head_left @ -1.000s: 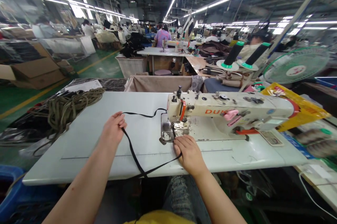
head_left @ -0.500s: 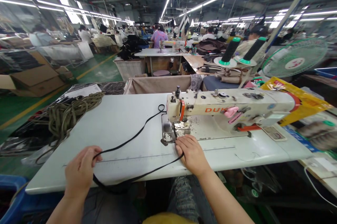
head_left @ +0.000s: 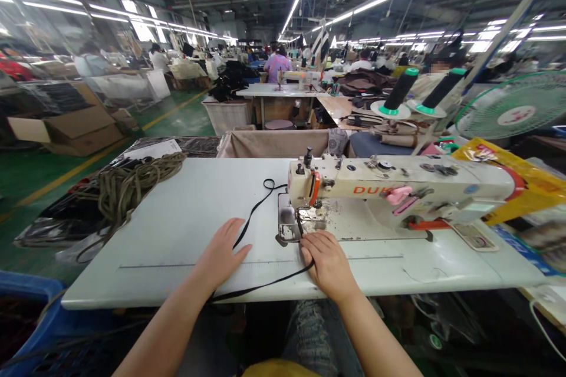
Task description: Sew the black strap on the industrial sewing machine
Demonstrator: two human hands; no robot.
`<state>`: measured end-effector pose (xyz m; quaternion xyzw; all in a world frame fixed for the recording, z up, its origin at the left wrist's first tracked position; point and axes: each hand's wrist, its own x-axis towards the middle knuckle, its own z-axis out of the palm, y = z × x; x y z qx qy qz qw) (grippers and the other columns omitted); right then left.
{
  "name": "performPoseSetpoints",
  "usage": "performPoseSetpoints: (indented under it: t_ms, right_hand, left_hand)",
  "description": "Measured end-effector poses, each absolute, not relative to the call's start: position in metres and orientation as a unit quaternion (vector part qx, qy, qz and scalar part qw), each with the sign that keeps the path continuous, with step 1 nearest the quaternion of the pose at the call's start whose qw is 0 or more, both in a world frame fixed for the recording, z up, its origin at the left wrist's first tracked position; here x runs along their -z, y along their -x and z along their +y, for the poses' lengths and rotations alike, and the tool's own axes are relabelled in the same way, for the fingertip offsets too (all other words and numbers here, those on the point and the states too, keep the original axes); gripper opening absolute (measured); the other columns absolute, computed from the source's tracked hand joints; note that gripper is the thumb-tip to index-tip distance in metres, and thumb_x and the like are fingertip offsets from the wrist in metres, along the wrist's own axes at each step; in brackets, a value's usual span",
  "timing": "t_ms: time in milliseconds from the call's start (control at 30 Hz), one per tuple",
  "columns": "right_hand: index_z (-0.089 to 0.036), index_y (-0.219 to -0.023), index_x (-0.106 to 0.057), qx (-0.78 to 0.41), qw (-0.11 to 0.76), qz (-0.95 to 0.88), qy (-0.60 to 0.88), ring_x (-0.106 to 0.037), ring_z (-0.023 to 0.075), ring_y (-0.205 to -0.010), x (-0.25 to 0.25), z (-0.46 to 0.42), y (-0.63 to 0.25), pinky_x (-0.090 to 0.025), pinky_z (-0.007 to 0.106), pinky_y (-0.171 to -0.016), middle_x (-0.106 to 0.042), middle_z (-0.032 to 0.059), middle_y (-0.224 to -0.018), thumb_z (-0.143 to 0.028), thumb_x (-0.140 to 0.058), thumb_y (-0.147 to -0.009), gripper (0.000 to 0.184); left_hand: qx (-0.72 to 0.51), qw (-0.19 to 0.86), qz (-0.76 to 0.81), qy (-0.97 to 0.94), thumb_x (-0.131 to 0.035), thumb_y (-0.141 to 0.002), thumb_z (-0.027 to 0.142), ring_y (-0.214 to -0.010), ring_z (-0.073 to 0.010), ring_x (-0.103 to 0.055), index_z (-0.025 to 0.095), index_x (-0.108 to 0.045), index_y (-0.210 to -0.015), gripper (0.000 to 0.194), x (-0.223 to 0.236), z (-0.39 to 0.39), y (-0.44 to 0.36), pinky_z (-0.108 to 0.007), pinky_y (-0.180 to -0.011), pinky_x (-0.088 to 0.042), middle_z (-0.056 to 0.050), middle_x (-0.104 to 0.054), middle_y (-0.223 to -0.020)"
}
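Observation:
A narrow black strap [head_left: 274, 281] forms a loop on the white sewing table [head_left: 203, 200]. One end runs up under the presser foot of the sewing machine [head_left: 398, 188]. My right hand [head_left: 327, 262] rests just in front of the needle plate, fingers curled over the strap and holding it down. My left hand [head_left: 225, 256] lies on the table left of the machine, fingers stretched and thumb apart. The strap passes beneath that palm, which hides part of it. Behind my left hand, the strap curls into a small loop beside the machine head.
Olive straps [head_left: 132, 188] are heaped at the table's left edge. A blue crate [head_left: 30, 294] stands low at left. Black thread cones [head_left: 400, 94] and a green fan [head_left: 517, 111] stand behind the machine at right. Further back, several people sit among other tables.
My left hand has moved right and forward towards the machine and opened from its pinch on the strap. My right hand stays at the needle plate. The view has shifted slightly left.

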<state>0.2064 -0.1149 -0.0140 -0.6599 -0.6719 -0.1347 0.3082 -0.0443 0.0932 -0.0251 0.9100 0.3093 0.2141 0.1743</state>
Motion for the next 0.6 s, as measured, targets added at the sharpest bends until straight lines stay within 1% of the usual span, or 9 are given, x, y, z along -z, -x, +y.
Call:
performPoseSetpoints:
  t_ms: [67,167,200,267,333,433,500,567,600]
  right_hand:
    - [-0.02,-0.118,-0.074,0.137,0.309,-0.672,0.659,-0.072,0.025,-0.11,0.015,-0.115,-0.207,-0.051,0.048,-0.111,-0.079,0.0085,-0.118,-0.019,-0.053,-0.107,0.023]
    - [-0.021,-0.12,-0.073,0.133,0.308,-0.673,0.659,-0.071,0.0255,-0.111,0.016,-0.115,-0.208,-0.05,0.049,-0.111,-0.079,0.0081,-0.12,-0.019,-0.052,-0.108,0.025]
    - [-0.021,-0.121,-0.073,0.132,0.309,-0.674,0.658,-0.071,0.0257,-0.111,0.016,-0.115,-0.208,-0.05,0.05,-0.111,-0.079,0.0081,-0.12,-0.019,-0.052,-0.108,0.025]
    - [-0.02,-0.121,-0.073,0.134,0.311,-0.675,0.656,-0.071,0.0261,-0.111,0.017,-0.114,-0.208,-0.05,0.05,-0.111,-0.079,0.0084,-0.121,-0.02,-0.051,-0.108,0.026]
    - [-0.019,-0.12,-0.074,0.137,0.312,-0.675,0.654,-0.071,0.0264,-0.111,0.017,-0.114,-0.208,-0.051,0.05,-0.11,-0.079,0.0088,-0.12,-0.02,-0.052,-0.108,0.025]
    - [-0.018,-0.119,-0.074,0.139,0.309,-0.673,0.657,-0.072,0.0265,-0.111,0.017,-0.113,-0.208,-0.051,0.05,-0.11,-0.079,0.0094,-0.12,-0.021,-0.052,-0.108,0.025]
    - [-0.018,-0.119,-0.075,0.14,0.309,-0.673,0.657,-0.072,0.0263,-0.11,0.017,-0.113,-0.208,-0.051,0.05,-0.11,-0.079,0.0094,-0.119,-0.021,-0.052,-0.108,0.025]
    - [-0.018,-0.118,-0.075,0.142,0.31,-0.674,0.655,-0.072,0.026,-0.109,0.016,-0.113,-0.208,-0.052,0.05,-0.11,-0.08,0.0093,-0.118,-0.021,-0.051,-0.108,0.025]
    - [-0.018,-0.117,-0.075,0.143,0.311,-0.675,0.654,-0.072,0.0259,-0.109,0.016,-0.113,-0.208,-0.051,0.05,-0.11,-0.08,0.0092,-0.117,-0.02,-0.051,-0.109,0.026]
  left_hand:
    - [-0.19,0.187,0.345,-0.9,-0.058,-0.096,0.027,-0.138,-0.0325,-0.055,0.011,-0.051,-0.147,0.054,0.027,0.085,0.034,-0.048,-0.12,-0.043,-0.018,-0.06,-0.146]
    - [-0.121,0.227,0.378,-0.889,-0.053,-0.094,0.014,-0.111,-0.0271,-0.066,0.011,-0.058,-0.137,0.043,0.013,0.071,0.028,-0.041,-0.103,-0.052,-0.015,-0.068,-0.122]
    - [-0.086,0.235,0.377,-0.891,-0.051,-0.094,0.011,-0.103,-0.0255,-0.067,0.013,-0.062,-0.129,0.037,0.004,0.065,0.028,-0.039,-0.097,-0.052,-0.012,-0.069,-0.115]
    - [-0.008,0.236,0.357,-0.904,-0.052,-0.092,0.009,-0.096,-0.0242,-0.067,0.016,-0.067,-0.111,0.026,-0.015,0.054,0.032,-0.036,-0.089,-0.051,-0.009,-0.07,-0.106]
    - [0.066,0.245,0.317,-0.914,-0.054,-0.087,0.007,-0.092,-0.0231,-0.068,0.018,-0.068,-0.101,0.023,-0.033,0.042,0.039,-0.034,-0.082,-0.048,-0.006,-0.072,-0.099]
    - [0.195,0.334,0.23,-0.893,-0.062,-0.078,0.011,-0.083,-0.02,-0.069,0.023,-0.076,-0.097,0.027,-0.051,0.03,0.051,-0.028,-0.07,-0.044,0.0,-0.077,-0.089]
    - [0.269,0.403,0.186,-0.855,-0.067,-0.077,0.02,-0.076,-0.0186,-0.07,0.026,-0.081,-0.094,0.023,-0.058,0.027,0.054,-0.026,-0.063,-0.041,0.002,-0.078,-0.082]
    - [0.279,0.435,0.171,-0.839,-0.067,-0.083,0.03,-0.071,-0.0184,-0.068,0.024,-0.081,-0.088,0.016,-0.061,0.028,0.052,-0.027,-0.06,-0.04,0.001,-0.076,-0.078]
    - [0.252,0.43,0.177,-0.849,-0.065,-0.087,0.033,-0.071,-0.0188,-0.067,0.023,-0.08,-0.084,0.018,-0.062,0.03,0.049,-0.028,-0.062,-0.041,0.0,-0.075,-0.077]
